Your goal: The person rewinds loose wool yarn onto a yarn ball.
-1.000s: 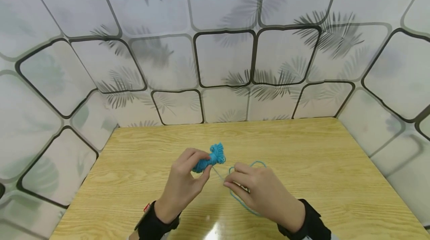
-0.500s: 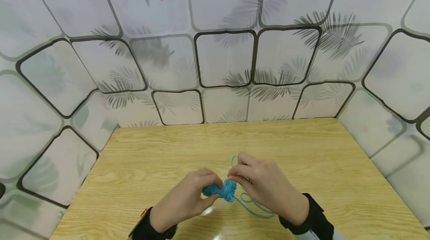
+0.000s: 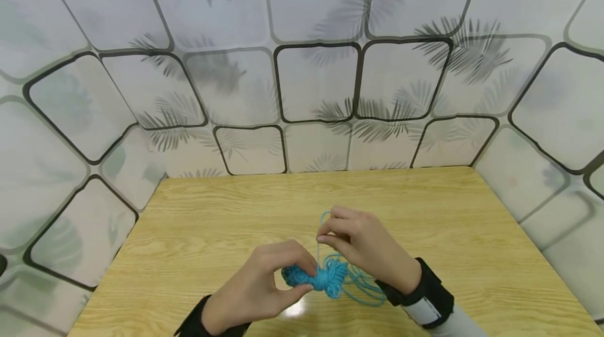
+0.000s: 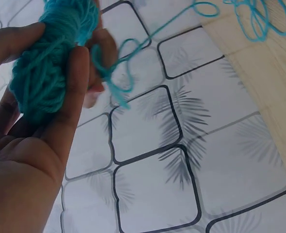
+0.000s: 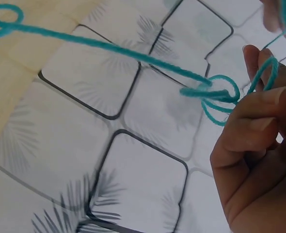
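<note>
A bundle of blue yarn [image 3: 334, 277], wrapped tightly round its middle, lies between the thumb and fingers of my left hand [image 3: 264, 282]. In the left wrist view the yarn bundle [image 4: 48, 68] is seen close, its loops fanning out at the top. Above and to the right of it, my right hand [image 3: 360, 240] pinches a yarn strand [image 3: 318, 254] that runs up from the wrapped middle. Small loops of yarn [image 5: 220, 94] hang from the right fingers in the right wrist view, with one strand trailing off to the left.
Loose yarn [image 3: 365, 287] lies in loops on the wooden table [image 3: 226, 211] below the right hand. Behind and at both sides stand patterned panels [image 3: 316, 83] with leaf prints and dark outlines. Black bands [image 3: 427, 292] sit on both wrists.
The left hand with the yarn bundle has come lower and nearer, turning the bundle level. My right hand has risen slightly, drawing the strand upright. The loose yarn shows more below it.
</note>
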Motion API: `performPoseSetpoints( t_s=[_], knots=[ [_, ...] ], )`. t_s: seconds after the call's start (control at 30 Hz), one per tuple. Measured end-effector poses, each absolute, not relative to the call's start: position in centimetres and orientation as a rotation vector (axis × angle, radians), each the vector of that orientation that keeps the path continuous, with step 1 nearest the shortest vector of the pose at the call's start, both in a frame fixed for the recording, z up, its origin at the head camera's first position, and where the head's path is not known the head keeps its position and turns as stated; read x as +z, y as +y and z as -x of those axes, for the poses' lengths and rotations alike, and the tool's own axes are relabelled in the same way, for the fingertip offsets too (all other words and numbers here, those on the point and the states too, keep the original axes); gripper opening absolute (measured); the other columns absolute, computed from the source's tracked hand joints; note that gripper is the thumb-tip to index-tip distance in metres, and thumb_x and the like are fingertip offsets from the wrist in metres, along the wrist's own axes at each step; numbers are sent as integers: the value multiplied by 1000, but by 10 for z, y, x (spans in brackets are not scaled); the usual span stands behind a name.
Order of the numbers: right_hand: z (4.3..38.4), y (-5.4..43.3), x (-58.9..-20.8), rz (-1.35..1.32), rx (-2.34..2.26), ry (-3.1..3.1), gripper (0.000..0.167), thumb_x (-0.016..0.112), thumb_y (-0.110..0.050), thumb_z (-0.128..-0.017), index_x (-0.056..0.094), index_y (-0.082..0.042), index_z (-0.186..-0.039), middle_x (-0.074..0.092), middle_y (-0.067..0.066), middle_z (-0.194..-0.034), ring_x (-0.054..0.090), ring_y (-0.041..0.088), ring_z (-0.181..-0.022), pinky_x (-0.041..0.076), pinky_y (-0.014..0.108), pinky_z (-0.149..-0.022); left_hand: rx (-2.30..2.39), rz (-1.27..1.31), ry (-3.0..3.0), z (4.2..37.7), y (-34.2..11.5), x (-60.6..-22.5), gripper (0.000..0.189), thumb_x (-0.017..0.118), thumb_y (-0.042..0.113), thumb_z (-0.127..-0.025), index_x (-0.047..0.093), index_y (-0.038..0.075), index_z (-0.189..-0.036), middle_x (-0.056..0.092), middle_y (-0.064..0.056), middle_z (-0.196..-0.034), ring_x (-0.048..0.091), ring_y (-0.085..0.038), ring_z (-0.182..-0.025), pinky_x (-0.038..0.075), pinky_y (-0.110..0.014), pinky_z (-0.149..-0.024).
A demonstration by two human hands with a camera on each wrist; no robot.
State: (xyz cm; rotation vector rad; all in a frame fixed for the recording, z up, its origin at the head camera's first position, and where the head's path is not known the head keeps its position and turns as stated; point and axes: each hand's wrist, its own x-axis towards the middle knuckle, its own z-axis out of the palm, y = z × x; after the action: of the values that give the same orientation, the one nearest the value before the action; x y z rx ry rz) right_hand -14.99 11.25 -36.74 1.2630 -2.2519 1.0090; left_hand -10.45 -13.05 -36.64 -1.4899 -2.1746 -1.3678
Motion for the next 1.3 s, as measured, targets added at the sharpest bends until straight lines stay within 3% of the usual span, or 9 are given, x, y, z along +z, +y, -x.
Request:
performPoseSetpoints(
  t_s=[0.33,0.43,0.57,0.67,0.73,0.87,1.07,1.3],
  knots=[
    [150,106,-386,-1351,1300,-2283,15,78,-6,-92,78,-21,-96,63,-12,-85,56,-1,-72,52,20,-62,-1502,1404,-2006,102,-134,-356,34,81,-8,-84,68,10,-109,71,-9,-110,70,-20,-101,60,-33,-85],
    [146,104,-387,-1337,1356,-2300,20,75,0,-94,71,-20,-91,56,-12,-78,51,-3,-68,49,18,-60,-1549,1384,-1939,103,-133,-353,32,79,-10,-85,67,6,-109,70,-13,-110,70,-24,-100,60,-35,-84],
    [139,103,-387,-1345,1328,-2263,20,74,6,-92,74,-13,-100,62,-10,-76,50,-6,-67,45,14,-58,-1587,1295,-1881,106,-134,-350,34,78,-15,-82,67,3,-109,70,-16,-109,70,-26,-96,61,-33,-78],
    [134,102,-387,-1360,1291,-2229,22,77,-1,-91,79,-10,-111,74,-5,-89,62,-4,-75,51,13,-62,-1578,1219,-1887,109,-134,-348,37,78,-17,-80,68,3,-110,70,-16,-109,70,-26,-95,61,-31,-78],
    [131,100,-387,-1365,1275,-2220,15,76,-6,-93,80,-11,-107,75,-5,-95,66,-2,-80,52,12,-65,-1560,1180,-1898,111,-134,-348,37,78,-17,-81,68,3,-109,70,-16,-109,70,-26,-96,61,-31,-78],
    [127,98,-385,-1409,1194,-2166,8,73,-9,-97,79,-14,-99,72,-6,-91,63,-6,-75,50,9,-64,-1504,1087,-1946,115,-134,-350,34,78,-15,-83,68,6,-109,71,-12,-109,71,-23,-97,61,-29,-79],
    [123,101,-381,-1431,1070,-2129,8,73,-9,-98,77,-16,-98,66,-9,-85,55,-10,-68,45,5,-61,-1341,994,-2004,122,-135,-359,34,79,-11,-84,67,9,-110,71,-8,-109,70,-21,-98,58,-26,-83],
    [117,107,-375,-1384,928,-2167,7,74,-13,-97,76,-18,-94,60,-12,-81,46,-12,-62,37,1,-58,-1176,944,-2062,131,-135,-367,36,81,-11,-81,69,10,-107,70,-6,-102,69,-19,-89,55,-23,-78]
  ],
)
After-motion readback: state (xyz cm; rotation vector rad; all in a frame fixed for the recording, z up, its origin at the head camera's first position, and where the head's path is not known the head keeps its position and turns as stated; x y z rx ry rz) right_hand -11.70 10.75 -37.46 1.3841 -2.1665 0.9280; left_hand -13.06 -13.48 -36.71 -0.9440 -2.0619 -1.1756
